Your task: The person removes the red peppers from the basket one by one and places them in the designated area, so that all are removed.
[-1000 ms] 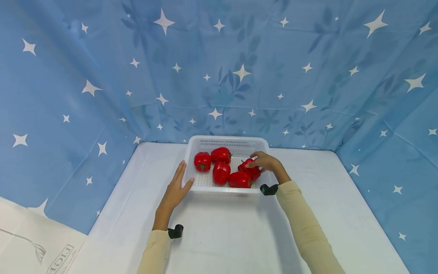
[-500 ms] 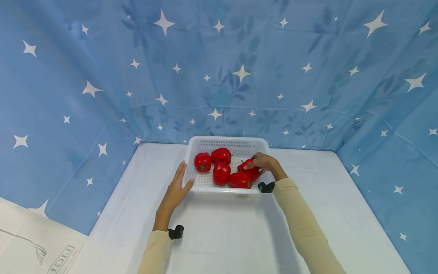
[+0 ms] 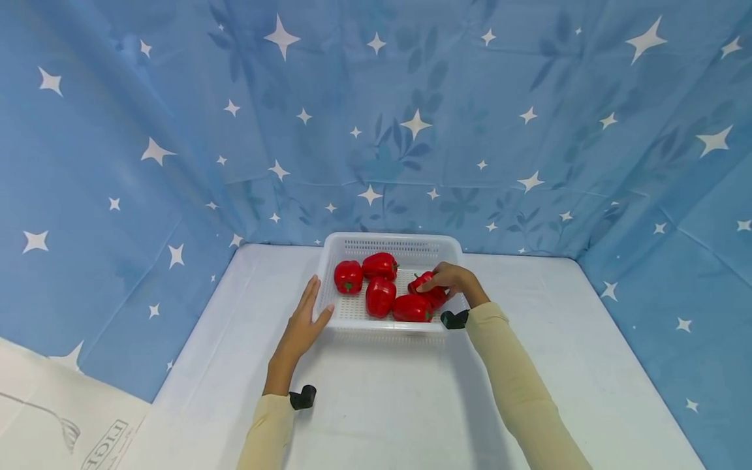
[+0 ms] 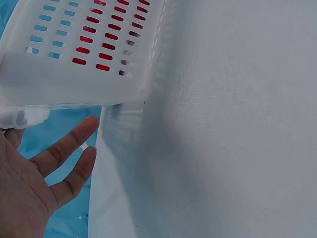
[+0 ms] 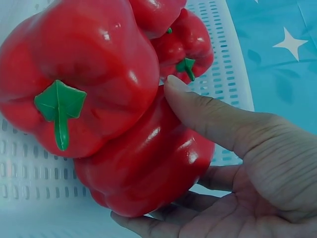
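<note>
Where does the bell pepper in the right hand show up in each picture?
Head: the red bell pepper is inside the white plastic basket, towards its right, under the right hand.
Left wrist: can't be picked out; only red shows through the slots.
Right wrist: just below centre, in that hand's grip.
Shared landmark: the white plastic basket.

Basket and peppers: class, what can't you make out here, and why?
Head view: part of the held pepper, covered by the right hand.
Left wrist view: outlines of the peppers, hidden by the wall of the basket.
Left wrist view: part of the left hand, cut by the left edge.
Right wrist view: part of the topmost pepper, cut by the top edge.
</note>
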The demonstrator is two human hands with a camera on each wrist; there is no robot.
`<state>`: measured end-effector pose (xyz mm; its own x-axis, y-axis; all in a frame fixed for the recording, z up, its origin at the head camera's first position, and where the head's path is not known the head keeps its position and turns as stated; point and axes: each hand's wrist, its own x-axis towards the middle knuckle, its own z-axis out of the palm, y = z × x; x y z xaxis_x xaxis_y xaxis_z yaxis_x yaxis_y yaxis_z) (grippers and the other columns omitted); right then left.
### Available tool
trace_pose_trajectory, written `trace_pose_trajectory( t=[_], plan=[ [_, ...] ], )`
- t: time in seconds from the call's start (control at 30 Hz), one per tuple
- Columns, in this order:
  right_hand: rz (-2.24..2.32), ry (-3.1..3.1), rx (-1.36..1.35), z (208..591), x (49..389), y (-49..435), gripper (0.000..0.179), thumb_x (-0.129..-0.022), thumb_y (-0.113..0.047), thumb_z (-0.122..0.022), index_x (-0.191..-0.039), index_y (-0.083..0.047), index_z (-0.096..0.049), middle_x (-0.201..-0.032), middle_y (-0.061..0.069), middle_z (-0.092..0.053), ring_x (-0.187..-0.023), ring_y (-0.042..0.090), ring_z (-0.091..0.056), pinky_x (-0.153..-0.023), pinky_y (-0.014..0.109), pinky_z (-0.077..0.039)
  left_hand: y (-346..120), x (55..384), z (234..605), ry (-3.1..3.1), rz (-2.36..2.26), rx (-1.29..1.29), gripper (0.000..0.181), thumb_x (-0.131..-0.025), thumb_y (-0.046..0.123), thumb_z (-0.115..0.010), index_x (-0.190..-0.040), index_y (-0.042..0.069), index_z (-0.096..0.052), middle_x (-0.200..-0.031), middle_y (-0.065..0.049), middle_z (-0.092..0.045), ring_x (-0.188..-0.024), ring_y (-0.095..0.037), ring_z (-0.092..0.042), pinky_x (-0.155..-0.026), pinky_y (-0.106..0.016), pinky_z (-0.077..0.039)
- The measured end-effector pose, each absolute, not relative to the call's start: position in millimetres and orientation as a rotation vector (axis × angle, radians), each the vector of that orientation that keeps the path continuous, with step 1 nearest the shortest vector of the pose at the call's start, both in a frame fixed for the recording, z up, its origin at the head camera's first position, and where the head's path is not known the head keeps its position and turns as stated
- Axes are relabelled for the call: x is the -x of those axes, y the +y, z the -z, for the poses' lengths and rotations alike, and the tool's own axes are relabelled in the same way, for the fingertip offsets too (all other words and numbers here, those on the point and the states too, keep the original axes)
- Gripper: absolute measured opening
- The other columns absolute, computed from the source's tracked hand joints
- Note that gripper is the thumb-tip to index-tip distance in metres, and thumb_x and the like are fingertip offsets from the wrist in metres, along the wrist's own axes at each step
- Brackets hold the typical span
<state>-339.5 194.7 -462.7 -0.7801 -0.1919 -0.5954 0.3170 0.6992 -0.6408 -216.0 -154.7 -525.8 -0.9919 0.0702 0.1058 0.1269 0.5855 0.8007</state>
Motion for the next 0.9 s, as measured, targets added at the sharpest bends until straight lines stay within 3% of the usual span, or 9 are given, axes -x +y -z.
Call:
trace_pose_trajectory(
  t=[0.63, 0.9],
  plan=[
    [1.042, 2.258, -0.106, 463.5, 339.8, 197.8, 0.063, -0.083, -0.029, -0.076, -0.127, 0.004, -0.045, -0.126, 0.021, -0.055, -0.115, 0.035, -0.056, -0.092, 0.055, -0.054, -151.9, 217.2, 526.9, -2.715, 1.393, 0.19, 0.075, -0.096, 0.055, -0.05, -0.157, 0.033, -0.013, -0.163, 0.018, -0.007, -0.151, -0.027, -0.02, -0.106, -0.059, -0.036],
    [1.121, 2.216, -0.116, 463.0, 340.4, 195.9, 0.067, -0.086, -0.025, -0.073, -0.136, 0.002, -0.037, -0.136, 0.023, -0.047, -0.125, 0.039, -0.048, -0.088, 0.057, -0.055, -152.8, 216.7, 525.6, -2.725, 1.373, 0.166, 0.074, -0.097, 0.048, -0.052, -0.157, 0.034, -0.012, -0.164, 0.017, -0.007, -0.151, -0.028, -0.019, -0.106, -0.059, -0.036]
  ],
)
